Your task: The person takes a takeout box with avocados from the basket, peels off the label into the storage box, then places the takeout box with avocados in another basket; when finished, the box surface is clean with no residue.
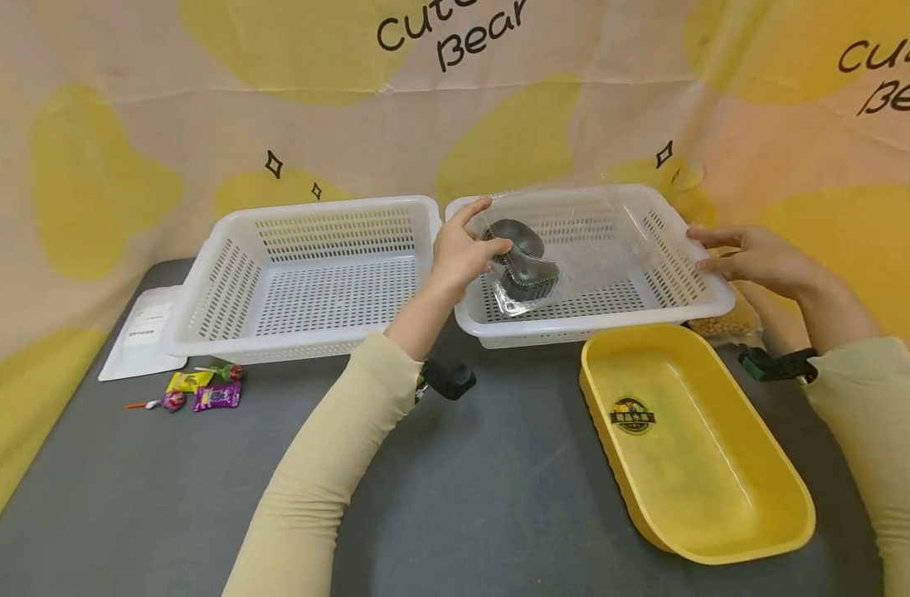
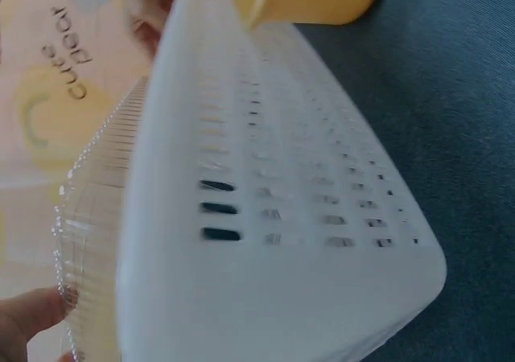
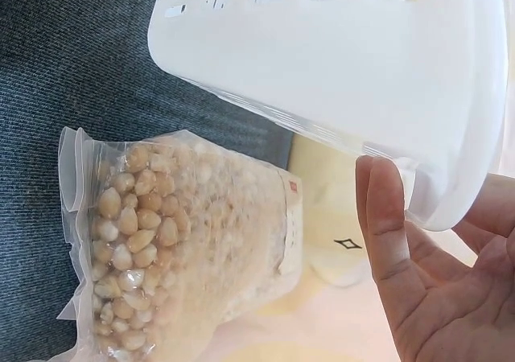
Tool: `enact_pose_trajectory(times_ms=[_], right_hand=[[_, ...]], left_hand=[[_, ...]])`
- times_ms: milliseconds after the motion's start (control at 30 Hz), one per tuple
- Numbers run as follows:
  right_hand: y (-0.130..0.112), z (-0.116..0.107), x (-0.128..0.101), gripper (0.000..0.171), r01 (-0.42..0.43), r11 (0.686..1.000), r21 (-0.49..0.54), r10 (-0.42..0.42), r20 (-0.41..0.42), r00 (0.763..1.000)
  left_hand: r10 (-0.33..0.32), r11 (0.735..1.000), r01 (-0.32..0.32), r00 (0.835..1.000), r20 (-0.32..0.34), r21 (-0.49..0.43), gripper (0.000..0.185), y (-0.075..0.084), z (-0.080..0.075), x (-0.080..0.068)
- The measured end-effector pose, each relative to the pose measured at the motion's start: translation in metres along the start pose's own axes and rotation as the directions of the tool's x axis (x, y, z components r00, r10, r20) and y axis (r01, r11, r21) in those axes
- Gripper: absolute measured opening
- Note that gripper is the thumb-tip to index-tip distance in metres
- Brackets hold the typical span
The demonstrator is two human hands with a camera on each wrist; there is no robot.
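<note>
My left hand (image 1: 455, 255) pinches the left edge of a clear plastic container (image 1: 596, 249), fingers behind it and thumb in front. This container has a ridged, beaded edge (image 2: 84, 209) in the left wrist view. It overlaps the right white basket (image 1: 574, 322). Two dark, rounded objects (image 1: 527, 274) show through the plastic; their kind is unclear. My right hand (image 1: 761, 259) is at that basket's right end. In the right wrist view, its fingers (image 3: 386, 209) and thumb grip the basket's corner below the rim.
A second white basket (image 1: 305, 344) stands to the left. Wrapped candies (image 1: 217, 396), lollipops (image 1: 173, 400) and a white packet (image 1: 144, 332) lie beside it. A yellow tub (image 1: 693, 439) sits in front at the right. A bag of corn kernels (image 3: 153, 233) rests beside the right basket.
</note>
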State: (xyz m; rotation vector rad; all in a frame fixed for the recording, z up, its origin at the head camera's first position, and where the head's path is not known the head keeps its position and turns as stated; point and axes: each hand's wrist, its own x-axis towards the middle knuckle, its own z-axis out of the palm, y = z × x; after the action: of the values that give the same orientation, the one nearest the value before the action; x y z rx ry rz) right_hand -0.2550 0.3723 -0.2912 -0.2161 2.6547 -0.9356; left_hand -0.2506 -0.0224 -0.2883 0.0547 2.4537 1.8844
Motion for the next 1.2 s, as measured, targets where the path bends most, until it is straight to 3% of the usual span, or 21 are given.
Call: enact_pose_trajectory(times_ms=[133, 267, 500, 600, 767, 1000, 1100, 1200], right_hand=[[0.001, -0.001, 0.000, 0.066, 0.000, 1.000, 0.004, 0.000, -0.001, 1.000], [0.002, -0.002, 0.001, 0.066, -0.015, 1.000, -0.001, 0.015, -0.005, 1.000], [0.000, 0.000, -0.001, 0.065, -0.027, 1.000, -0.003, 0.027, -0.002, 1.000], [-0.001, 0.001, -0.002, 0.064, -0.022, 1.000, -0.010, 0.022, -0.013, 1.000], [-0.004, 0.002, -0.003, 0.063, -0.006, 0.999, -0.033, 0.005, -0.021, 1.000], [-0.020, 0.008, -0.005, 0.060, 0.031, 0.977, -0.212, -0.055, -0.107, 0.993], [-0.033, 0.011, -0.006, 0.057, 0.094, 0.960, -0.262, -0.145, -0.184, 0.972], [-0.050, 0.015, -0.008, 0.054, 0.166, 0.938, -0.304, -0.250, -0.262, 0.932]], left_hand=[[0.055, 0.990, -0.054, 0.999, -0.002, 0.131, 0.069, 0.000, 0.009, 0.002], [0.093, 0.958, -0.097, 0.995, 0.027, 0.270, 0.067, 0.000, 0.014, 0.004], [0.086, 0.930, -0.100, 0.995, 0.054, 0.354, 0.064, -0.003, 0.017, 0.009], [0.077, 0.905, -0.104, 0.994, 0.081, 0.412, 0.065, -0.002, 0.014, 0.010], [0.087, 0.854, -0.134, 0.989, 0.116, 0.502, 0.062, 0.006, -0.001, 0.005], [0.188, 0.830, -0.215, 0.976, 0.106, 0.515, 0.056, 0.010, -0.032, -0.012], [0.251, 0.791, -0.259, 0.964, 0.093, 0.554, 0.056, 0.010, -0.047, -0.019], [0.305, 0.752, -0.289, 0.949, 0.076, 0.592, 0.058, 0.010, -0.060, -0.026]])
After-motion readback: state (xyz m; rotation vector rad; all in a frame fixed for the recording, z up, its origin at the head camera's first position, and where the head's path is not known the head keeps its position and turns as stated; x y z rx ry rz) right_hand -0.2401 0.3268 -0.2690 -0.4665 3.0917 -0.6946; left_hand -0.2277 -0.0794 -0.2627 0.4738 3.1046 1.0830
